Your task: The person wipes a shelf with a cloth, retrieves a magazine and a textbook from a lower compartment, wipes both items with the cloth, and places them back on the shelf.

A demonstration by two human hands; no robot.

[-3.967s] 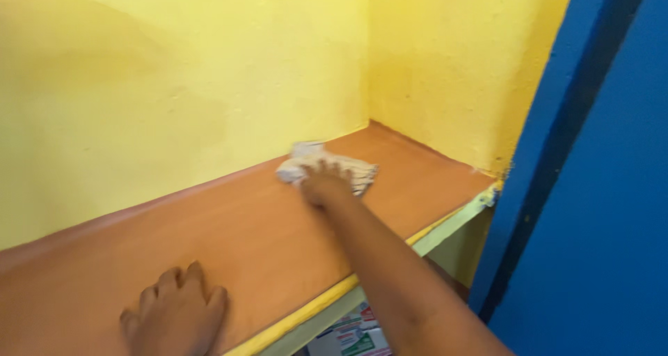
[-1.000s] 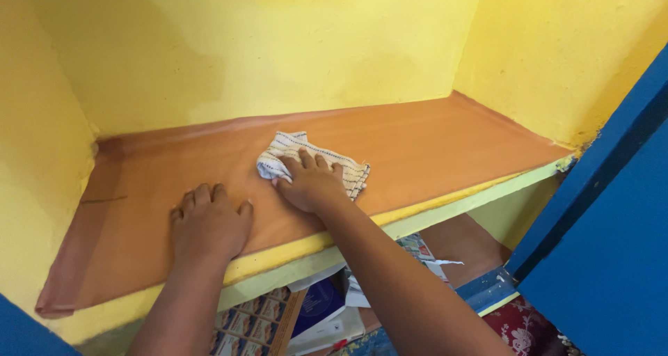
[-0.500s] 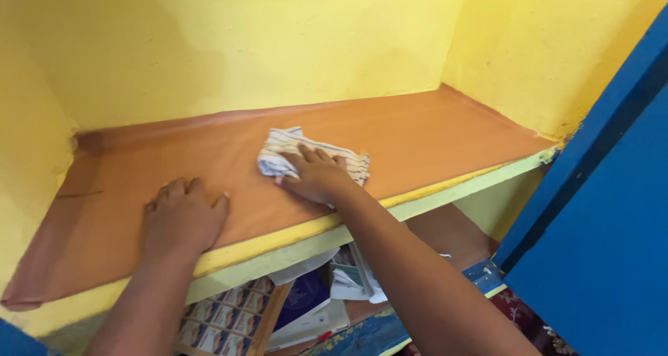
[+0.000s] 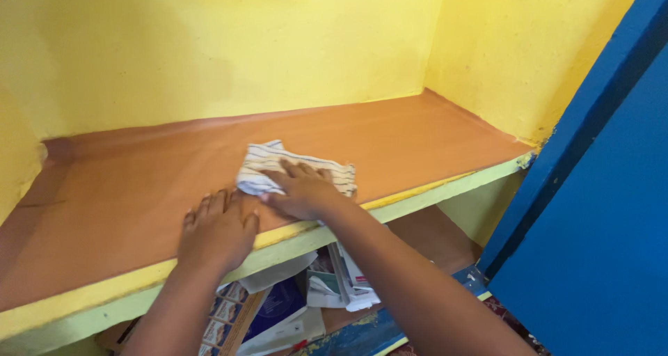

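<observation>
Two bare hands rest on one orange-brown shelf point(image 4: 431, 137) set in a yellow-walled alcove. One crumpled white cloth with thin dark stripes point(image 4: 268, 164) lies near the shelf's front edge, under the right hand point(image 4: 300, 190), whose fingers are spread and press flat on it. The left hand point(image 4: 217, 231), just beside the cloth, lies flat with fingers spread, holding nothing. Below, a lower shelf holds a heap of papers and booklets point(image 4: 299, 297).
</observation>
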